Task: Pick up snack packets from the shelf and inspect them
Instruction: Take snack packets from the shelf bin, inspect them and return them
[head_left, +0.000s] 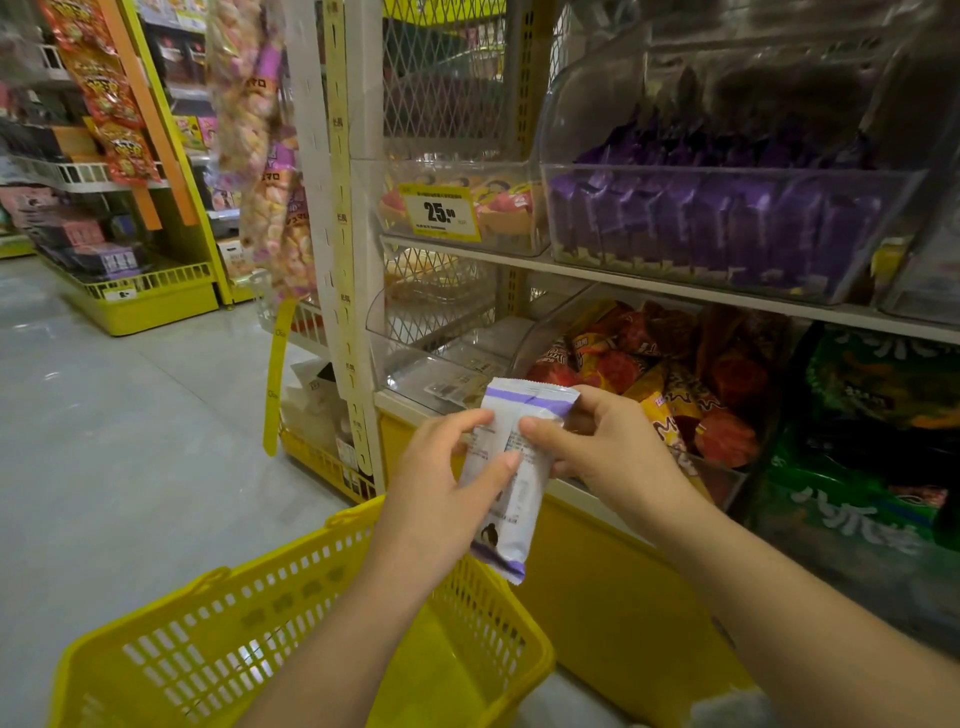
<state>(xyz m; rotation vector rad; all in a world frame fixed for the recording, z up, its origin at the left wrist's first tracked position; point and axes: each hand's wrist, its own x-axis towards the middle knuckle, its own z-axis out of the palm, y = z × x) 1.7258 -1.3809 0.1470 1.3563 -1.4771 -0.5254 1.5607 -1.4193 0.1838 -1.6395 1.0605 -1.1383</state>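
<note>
Seen from the head, the snack packet (514, 514) stands nearly upright between both hands, its long axis running from above the fingertips down past the left wrist. The left hand (441, 478) pinches its left edge and the right hand (597, 447) curls round its upper right edge, both equally near. Its print is too fine to read; the yellow price tag (441, 213) above the left hand reads "25.00".
</note>
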